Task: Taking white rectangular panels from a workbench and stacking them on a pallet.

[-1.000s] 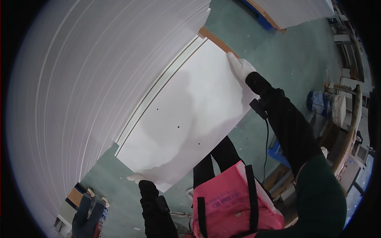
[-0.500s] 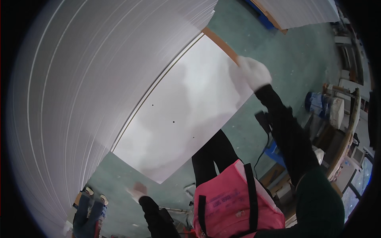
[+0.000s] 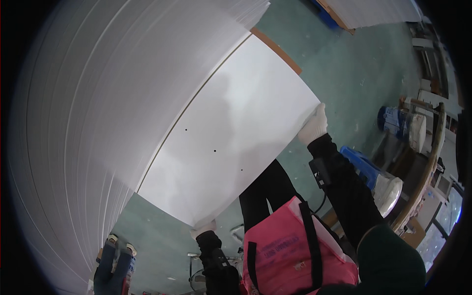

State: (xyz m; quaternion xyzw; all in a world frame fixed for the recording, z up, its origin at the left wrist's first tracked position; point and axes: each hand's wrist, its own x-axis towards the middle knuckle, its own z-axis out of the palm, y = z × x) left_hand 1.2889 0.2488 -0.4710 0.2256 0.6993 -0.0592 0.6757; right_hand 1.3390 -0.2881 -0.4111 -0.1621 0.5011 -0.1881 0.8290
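Note:
A large white panel [image 3: 236, 108] with several small dark holes lies before me, its long far-left side against a tall stack of white sheets [image 3: 123, 88]. My right hand [image 3: 314, 124], in a white glove, grips the panel's right corner with the thumb along the edge. At the panel's near corner my left hand [image 3: 204, 229], also gloved, is closed on the edge, its fingers partly hidden. A brown strip of board [image 3: 278, 50] shows from beneath the far edge.
Another white stack [image 3: 373, 12] stands at the far right. On the right are a blue stool-like thing [image 3: 361, 164], a wrapped blue and white bundle [image 3: 400, 129] and a curved wooden edge [image 3: 427, 179]. Another person's legs [image 3: 113, 265] show at the lower left.
My right hand has come nearer, from the far edge to the panel's right corner. My left hand has moved right and up from open air onto the near corner.

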